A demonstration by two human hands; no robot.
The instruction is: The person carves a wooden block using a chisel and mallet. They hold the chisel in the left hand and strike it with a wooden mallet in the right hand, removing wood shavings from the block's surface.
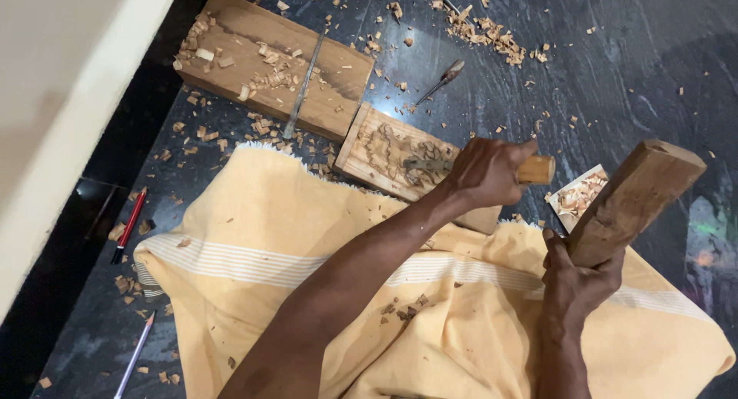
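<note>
Chisel (461, 167) with a pale wooden handle sat in the left hand (486, 171), whose fingers were wrapped tight round it, the handle end poking out past the knuckles. Its blade lay low across the carved wooden panel (388, 154), touching the cut relief on the panel's face. That panel rested on the dark stone floor (615, 53), its near edge just over the far hem of the yellow cloth (292, 237) that covered the person's lap. The right hand (578, 280) was closed round the lower end of a heavy wooden block (634, 199) used as a mallet, held raised and tilted, its upper end well above the chisel handle and apart from it. Between the block and the panel lay a small flat white tray (578, 195) holding wood chips.

Farther off, toward the far left of the floor, lay a larger plank (269, 61) strewn with shavings, with a long thin metal tool (304, 84) resting across it. A second, smaller chisel (442, 80) lay loose on the floor beyond the panel. Wood chips (484, 34) were scattered widely over the stone. By the left edge of the cloth lay a red pen (129, 226), and nearer the person a pencil (134, 354).
</note>
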